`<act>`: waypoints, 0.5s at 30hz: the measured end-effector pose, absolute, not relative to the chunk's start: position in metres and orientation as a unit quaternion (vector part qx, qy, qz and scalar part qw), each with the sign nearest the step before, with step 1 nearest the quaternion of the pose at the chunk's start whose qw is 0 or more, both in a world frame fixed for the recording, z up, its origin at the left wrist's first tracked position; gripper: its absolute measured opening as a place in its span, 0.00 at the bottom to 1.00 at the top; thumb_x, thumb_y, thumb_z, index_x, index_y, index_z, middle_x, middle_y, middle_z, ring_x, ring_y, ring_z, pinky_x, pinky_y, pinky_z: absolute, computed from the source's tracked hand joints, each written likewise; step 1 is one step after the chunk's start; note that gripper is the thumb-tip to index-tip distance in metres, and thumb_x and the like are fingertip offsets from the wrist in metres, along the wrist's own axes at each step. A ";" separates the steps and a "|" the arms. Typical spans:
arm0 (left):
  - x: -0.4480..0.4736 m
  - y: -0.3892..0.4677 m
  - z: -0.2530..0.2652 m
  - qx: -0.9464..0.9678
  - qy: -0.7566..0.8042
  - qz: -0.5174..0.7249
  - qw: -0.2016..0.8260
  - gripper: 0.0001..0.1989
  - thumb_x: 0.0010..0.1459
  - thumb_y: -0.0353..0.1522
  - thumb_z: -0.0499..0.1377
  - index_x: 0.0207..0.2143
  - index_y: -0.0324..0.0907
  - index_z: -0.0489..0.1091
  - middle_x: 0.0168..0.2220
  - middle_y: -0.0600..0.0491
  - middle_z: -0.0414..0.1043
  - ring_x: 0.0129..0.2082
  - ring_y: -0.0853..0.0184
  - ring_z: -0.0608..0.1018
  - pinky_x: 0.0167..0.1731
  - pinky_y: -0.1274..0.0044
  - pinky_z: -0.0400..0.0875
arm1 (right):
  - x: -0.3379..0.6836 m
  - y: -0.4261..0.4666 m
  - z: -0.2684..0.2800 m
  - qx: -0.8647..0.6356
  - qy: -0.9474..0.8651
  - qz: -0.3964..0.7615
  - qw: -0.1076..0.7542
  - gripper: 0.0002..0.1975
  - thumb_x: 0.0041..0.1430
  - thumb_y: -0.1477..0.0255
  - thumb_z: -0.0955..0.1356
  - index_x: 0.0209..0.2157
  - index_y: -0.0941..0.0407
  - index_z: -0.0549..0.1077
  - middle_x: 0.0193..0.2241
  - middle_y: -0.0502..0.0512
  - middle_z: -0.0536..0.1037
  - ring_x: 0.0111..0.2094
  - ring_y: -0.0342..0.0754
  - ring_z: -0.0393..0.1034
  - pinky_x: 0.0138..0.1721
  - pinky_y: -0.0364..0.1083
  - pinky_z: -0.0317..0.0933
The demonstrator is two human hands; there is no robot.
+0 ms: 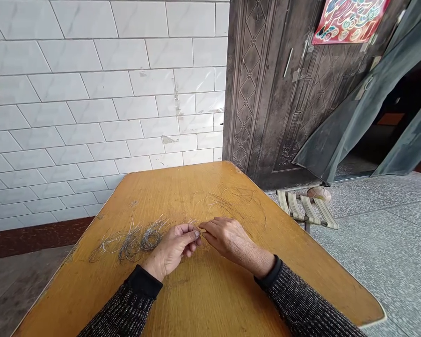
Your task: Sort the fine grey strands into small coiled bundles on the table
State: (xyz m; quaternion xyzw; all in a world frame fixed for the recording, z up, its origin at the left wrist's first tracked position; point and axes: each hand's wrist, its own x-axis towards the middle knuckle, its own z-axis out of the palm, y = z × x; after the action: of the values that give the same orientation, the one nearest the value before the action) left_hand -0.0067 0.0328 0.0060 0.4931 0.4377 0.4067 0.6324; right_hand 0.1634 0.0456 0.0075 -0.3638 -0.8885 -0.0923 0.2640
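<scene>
Over the middle of the wooden table (203,299), my left hand (177,245) and my right hand (228,238) meet at their fingertips. The left thumb and forefinger pinch what looks like thin wire, mostly hidden by the fingers. Beside them, the right thumb and fingers are pressed together at the same spot. Left of my left hand lie coils of thin grey wire (151,238) and a looser tangle of wire (129,243). Beyond my right hand, loose thin brown strands of wire (231,201) are spread on the tabletop.
A white tiled wall (133,112) stands behind the table. To the right are a dark carved door (259,93), a grey-green curtain (365,107) and a folding stool (305,208) with striped straps. A roundish object (319,193) sits by the stool.
</scene>
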 end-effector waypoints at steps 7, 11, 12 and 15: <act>-0.003 0.030 0.004 0.455 0.424 0.431 0.653 0.11 0.43 0.34 0.65 0.24 0.38 0.66 0.23 0.54 0.70 0.21 0.75 0.69 0.19 0.82 0.57 | 0.165 0.047 0.008 -0.415 -0.873 -0.075 0.246 0.08 0.59 0.74 0.61 0.30 0.57 0.71 0.25 0.52 0.76 0.27 0.43 0.68 0.27 0.42 0.50; -0.002 0.030 0.004 0.418 0.413 0.439 0.680 0.10 0.42 0.31 0.65 0.26 0.37 0.68 0.23 0.54 0.70 0.20 0.75 0.69 0.19 0.83 0.60 | 0.164 0.047 0.007 -0.400 -0.874 -0.120 0.246 0.09 0.60 0.73 0.61 0.28 0.58 0.70 0.23 0.52 0.75 0.26 0.44 0.67 0.27 0.43 0.49; -0.002 0.030 0.004 0.414 0.412 0.437 0.684 0.09 0.42 0.31 0.65 0.27 0.36 0.69 0.23 0.54 0.70 0.20 0.76 0.69 0.19 0.83 0.60 | 0.163 0.047 0.006 -0.392 -0.875 -0.133 0.249 0.09 0.60 0.73 0.61 0.27 0.58 0.70 0.23 0.52 0.75 0.25 0.44 0.66 0.26 0.43 0.48; -0.004 0.030 0.006 0.413 0.414 0.420 0.694 0.08 0.44 0.29 0.63 0.29 0.35 0.71 0.22 0.54 0.69 0.18 0.76 0.68 0.18 0.83 0.60 | 0.162 0.047 0.006 -0.368 -0.876 -0.163 0.264 0.11 0.60 0.73 0.61 0.25 0.58 0.68 0.21 0.52 0.73 0.24 0.43 0.65 0.26 0.43 0.47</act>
State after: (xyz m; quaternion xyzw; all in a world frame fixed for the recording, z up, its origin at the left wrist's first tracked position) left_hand -0.0035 0.0304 0.0057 0.4131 0.4137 0.4196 0.6944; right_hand 0.1624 0.0467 0.0062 -0.3681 -0.8764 -0.1629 0.2643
